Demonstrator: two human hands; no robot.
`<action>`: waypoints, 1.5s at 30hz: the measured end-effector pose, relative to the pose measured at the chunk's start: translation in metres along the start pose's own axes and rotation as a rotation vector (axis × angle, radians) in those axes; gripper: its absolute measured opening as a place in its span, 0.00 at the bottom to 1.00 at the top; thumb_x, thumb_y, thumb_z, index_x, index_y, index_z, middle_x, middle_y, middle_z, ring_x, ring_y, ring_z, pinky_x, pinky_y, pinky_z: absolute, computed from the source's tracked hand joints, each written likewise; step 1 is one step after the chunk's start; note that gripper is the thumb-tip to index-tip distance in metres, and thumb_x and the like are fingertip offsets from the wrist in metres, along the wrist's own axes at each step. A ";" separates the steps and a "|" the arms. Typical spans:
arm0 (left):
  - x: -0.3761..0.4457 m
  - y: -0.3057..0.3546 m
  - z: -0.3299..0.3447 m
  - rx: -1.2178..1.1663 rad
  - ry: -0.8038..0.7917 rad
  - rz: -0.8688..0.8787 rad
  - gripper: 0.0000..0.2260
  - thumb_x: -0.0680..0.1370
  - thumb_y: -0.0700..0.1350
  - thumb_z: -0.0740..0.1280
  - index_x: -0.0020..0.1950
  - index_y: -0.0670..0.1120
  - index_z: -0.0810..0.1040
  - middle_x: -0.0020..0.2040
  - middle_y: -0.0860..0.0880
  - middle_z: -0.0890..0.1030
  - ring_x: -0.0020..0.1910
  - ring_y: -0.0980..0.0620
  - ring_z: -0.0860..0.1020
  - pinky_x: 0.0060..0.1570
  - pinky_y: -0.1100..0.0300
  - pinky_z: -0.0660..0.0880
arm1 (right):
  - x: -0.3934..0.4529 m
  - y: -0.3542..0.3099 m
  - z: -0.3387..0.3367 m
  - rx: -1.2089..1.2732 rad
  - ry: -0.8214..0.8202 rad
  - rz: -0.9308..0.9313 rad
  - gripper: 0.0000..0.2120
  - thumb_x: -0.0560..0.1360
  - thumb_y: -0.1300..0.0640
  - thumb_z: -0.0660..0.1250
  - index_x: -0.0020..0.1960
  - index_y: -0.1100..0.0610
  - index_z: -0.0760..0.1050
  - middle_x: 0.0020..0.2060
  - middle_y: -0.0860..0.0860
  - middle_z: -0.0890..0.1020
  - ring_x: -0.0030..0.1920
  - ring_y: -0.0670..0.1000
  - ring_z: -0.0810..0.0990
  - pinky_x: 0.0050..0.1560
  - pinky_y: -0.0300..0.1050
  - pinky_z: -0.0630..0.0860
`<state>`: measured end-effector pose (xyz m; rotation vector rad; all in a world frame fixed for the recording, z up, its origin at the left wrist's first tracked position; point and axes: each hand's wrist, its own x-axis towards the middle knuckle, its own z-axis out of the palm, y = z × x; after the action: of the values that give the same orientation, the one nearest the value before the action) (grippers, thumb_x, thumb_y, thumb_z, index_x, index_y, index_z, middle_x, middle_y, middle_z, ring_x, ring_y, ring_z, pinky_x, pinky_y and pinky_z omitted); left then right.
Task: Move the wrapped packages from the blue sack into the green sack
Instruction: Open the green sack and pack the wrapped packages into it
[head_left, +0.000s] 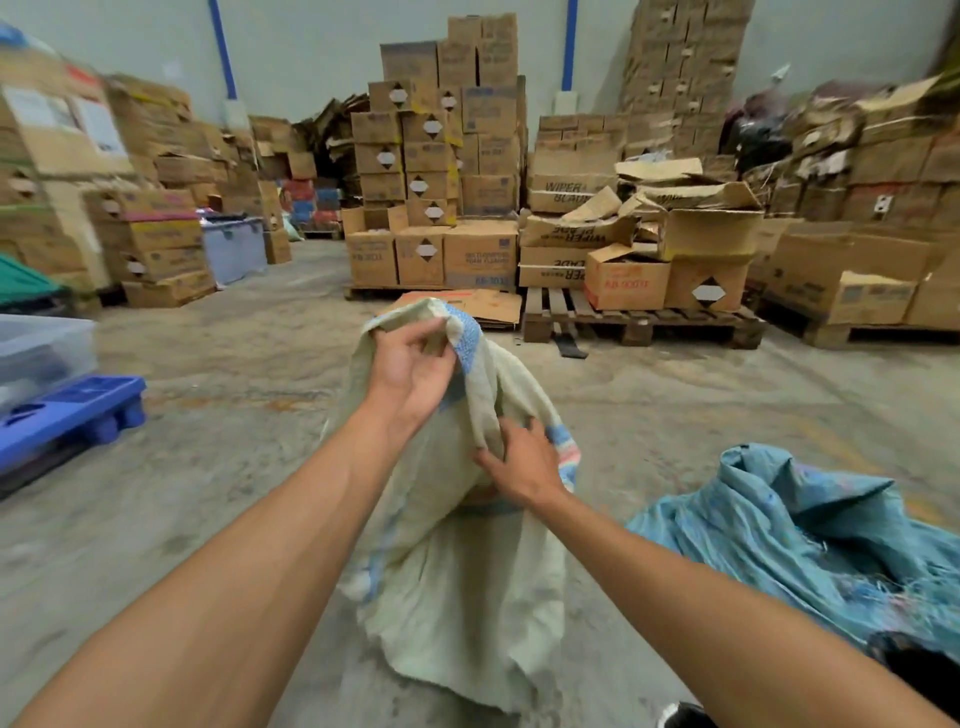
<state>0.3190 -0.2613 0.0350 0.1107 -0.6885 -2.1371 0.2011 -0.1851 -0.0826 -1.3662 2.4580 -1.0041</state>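
Both bare forearms reach forward over the concrete floor. Left hand pinches the pale green woven sack's raised rim; right hand, just below, grips its fold. Crumpled blue woven sack lies right of the right hand.

Green sack: pale woven cloth, matt, coarse. Blue sack: woven, possibly plastic fibre, slight sheen, frayed. Floor: rough matt concrete. Boxes: matt cardboard. Pallet: rough wood.

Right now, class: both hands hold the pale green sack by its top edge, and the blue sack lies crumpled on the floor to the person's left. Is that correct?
Not quite. In the head view the blue sack lies to the person's right. The left hand and right hand do grip the green sack.
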 end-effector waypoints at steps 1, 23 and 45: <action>0.001 0.006 -0.001 0.024 0.013 0.035 0.18 0.75 0.28 0.59 0.63 0.39 0.70 0.47 0.42 0.77 0.50 0.48 0.78 0.56 0.58 0.78 | 0.012 -0.002 -0.008 0.013 -0.029 -0.036 0.15 0.74 0.45 0.67 0.58 0.49 0.76 0.60 0.59 0.74 0.65 0.62 0.72 0.64 0.56 0.71; -0.010 -0.014 -0.043 0.171 0.302 -0.094 0.13 0.84 0.45 0.55 0.61 0.41 0.74 0.52 0.45 0.80 0.52 0.49 0.79 0.55 0.55 0.77 | -0.026 0.055 -0.051 0.890 -0.748 0.010 0.40 0.61 0.33 0.76 0.67 0.47 0.72 0.61 0.46 0.81 0.60 0.48 0.80 0.56 0.51 0.79; -0.037 -0.025 -0.008 1.489 -0.059 0.249 0.21 0.76 0.67 0.60 0.59 0.54 0.74 0.54 0.51 0.79 0.55 0.50 0.78 0.55 0.51 0.75 | 0.015 -0.031 -0.118 1.239 -0.263 -0.080 0.16 0.81 0.68 0.58 0.68 0.65 0.71 0.57 0.61 0.80 0.54 0.58 0.81 0.56 0.53 0.79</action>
<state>0.3263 -0.2249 0.0095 0.6920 -2.0404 -0.9983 0.1629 -0.1519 0.0298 -0.9902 1.1066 -1.7381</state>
